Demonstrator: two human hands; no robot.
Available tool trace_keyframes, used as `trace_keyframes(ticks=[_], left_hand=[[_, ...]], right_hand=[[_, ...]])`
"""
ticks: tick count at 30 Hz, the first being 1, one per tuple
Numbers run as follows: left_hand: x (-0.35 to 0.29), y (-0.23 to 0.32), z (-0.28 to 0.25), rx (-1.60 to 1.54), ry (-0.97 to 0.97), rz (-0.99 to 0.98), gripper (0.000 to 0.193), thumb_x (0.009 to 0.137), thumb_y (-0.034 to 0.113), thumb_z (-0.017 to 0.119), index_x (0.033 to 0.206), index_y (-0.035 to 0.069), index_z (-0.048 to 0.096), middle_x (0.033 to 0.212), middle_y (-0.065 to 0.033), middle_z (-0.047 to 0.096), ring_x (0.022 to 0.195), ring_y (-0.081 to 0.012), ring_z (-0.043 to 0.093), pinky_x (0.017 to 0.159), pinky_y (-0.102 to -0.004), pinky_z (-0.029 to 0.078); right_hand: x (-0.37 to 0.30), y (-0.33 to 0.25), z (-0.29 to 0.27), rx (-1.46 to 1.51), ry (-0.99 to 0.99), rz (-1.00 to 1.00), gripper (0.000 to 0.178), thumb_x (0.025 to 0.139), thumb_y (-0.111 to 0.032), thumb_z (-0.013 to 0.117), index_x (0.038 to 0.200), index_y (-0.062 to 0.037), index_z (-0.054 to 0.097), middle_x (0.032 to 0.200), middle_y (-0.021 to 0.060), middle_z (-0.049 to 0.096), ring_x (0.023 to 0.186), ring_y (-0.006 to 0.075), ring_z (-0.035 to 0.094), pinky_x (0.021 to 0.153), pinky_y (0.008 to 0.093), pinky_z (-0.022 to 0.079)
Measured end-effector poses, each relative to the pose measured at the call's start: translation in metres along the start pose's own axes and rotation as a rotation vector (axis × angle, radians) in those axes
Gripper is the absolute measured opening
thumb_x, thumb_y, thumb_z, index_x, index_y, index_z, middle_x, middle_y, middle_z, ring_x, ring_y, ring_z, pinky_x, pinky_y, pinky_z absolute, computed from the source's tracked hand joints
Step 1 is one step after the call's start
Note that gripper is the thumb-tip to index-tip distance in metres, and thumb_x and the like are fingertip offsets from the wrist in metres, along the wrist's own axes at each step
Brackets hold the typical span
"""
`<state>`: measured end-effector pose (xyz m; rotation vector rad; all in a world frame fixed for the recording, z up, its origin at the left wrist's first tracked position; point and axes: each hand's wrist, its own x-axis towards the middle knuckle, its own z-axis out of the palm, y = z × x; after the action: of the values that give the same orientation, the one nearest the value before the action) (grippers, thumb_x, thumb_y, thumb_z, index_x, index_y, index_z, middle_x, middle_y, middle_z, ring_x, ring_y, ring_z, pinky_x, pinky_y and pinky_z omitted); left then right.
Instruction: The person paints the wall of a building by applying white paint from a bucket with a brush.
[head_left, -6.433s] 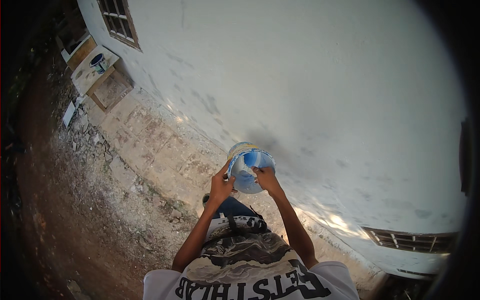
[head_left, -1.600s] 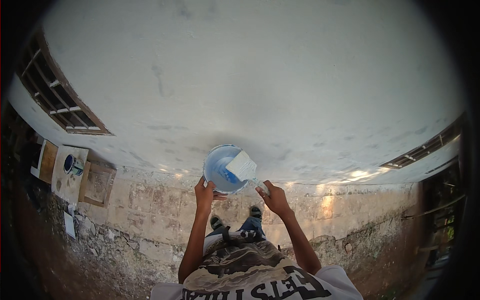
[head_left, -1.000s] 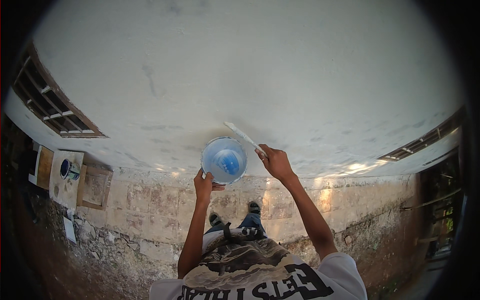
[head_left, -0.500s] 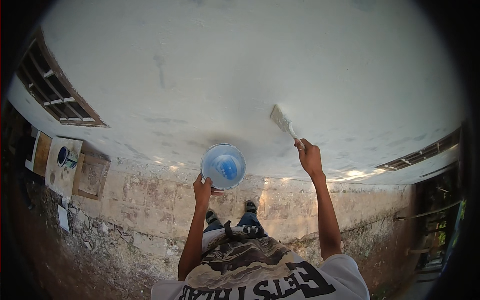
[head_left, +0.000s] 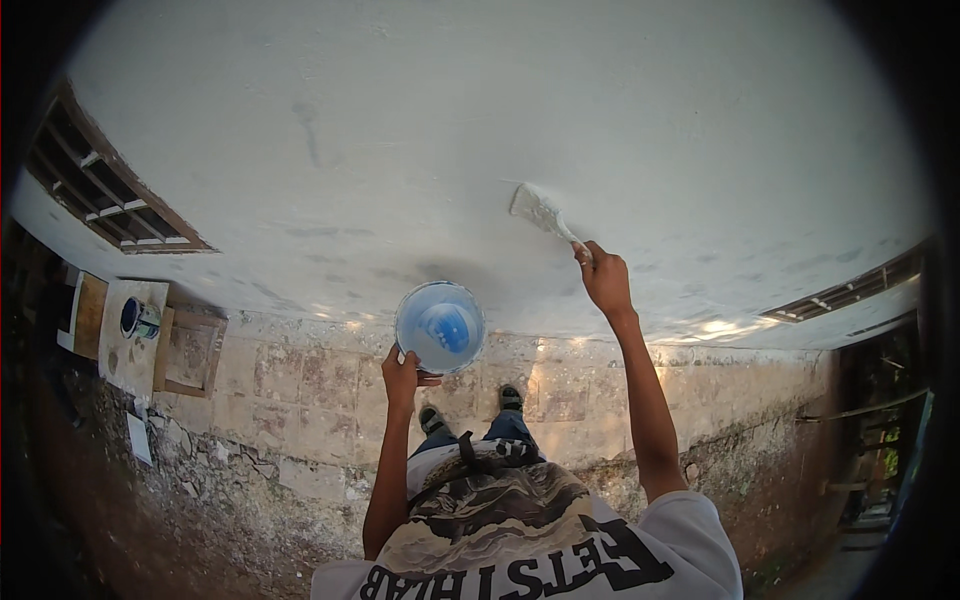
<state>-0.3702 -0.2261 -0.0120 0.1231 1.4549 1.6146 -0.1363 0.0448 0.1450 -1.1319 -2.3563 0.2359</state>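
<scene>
My right hand (head_left: pixel 606 282) is closed round the handle of a paintbrush (head_left: pixel 540 210). Its wide, paint-smeared bristles lie against the white wall (head_left: pixel 420 150) ahead, pointing up and to the left. In my left hand (head_left: pixel 403 377) is a round blue bucket (head_left: pixel 441 327), gripped by its near rim with the thumb inside. White paint coats its inner walls, and a brighter blue patch shows at the bottom. The bucket is in front of me, lower than the brush and to its left. Grey smudges mark the wall's lower part.
A barred window (head_left: pixel 110 190) is set in the wall at left; another window (head_left: pixel 850 285) lies far right. On the left a paint can (head_left: pixel 138 317) rests on a board (head_left: pixel 118 352), beside a wooden frame (head_left: pixel 190 352). A worn tiled ledge (head_left: pixel 300 390) runs along the wall's foot.
My right hand and the brush have moved up and to the left along the wall. The bucket in my left hand has shifted only slightly.
</scene>
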Motion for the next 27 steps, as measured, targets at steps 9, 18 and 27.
trace_keyframes(ticks=[9,18,27], left_hand=[[-0.002,-0.006,0.001,-0.033,0.010,0.024,0.035,0.089,0.006,0.046,0.121,-0.008,0.047,0.080,-0.0119,0.054,0.058,-0.0372,0.069,0.048,-0.0434,0.064],[-0.007,-0.002,0.010,0.036,-0.002,0.036,0.031,0.090,0.005,0.045,0.117,-0.009,0.048,0.081,-0.0137,0.056,0.058,-0.0363,0.069,0.048,-0.0396,0.064],[-0.003,-0.008,0.013,0.066,-0.022,0.013,0.031,0.086,0.004,0.046,0.114,-0.009,0.049,0.082,-0.0199,0.062,0.060,-0.0354,0.070,0.049,-0.0394,0.064]], right_hand=[[-0.024,0.003,-0.022,0.035,-0.098,0.074,0.034,0.098,-0.031,0.053,0.085,-0.0024,0.065,0.050,0.0139,0.048,0.044,0.0304,0.048,0.048,0.0409,0.037],[0.024,-0.019,-0.008,0.003,-0.039,-0.053,0.030,0.097,-0.031,0.055,0.085,-0.0048,0.064,0.051,0.0144,0.053,0.049,0.0359,0.056,0.049,0.0449,0.043],[-0.049,0.053,-0.045,-0.013,0.013,0.187,0.033,0.097,-0.032,0.055,0.081,-0.0045,0.064,0.049,0.0138,0.050,0.046,0.0341,0.052,0.047,0.0424,0.039]])
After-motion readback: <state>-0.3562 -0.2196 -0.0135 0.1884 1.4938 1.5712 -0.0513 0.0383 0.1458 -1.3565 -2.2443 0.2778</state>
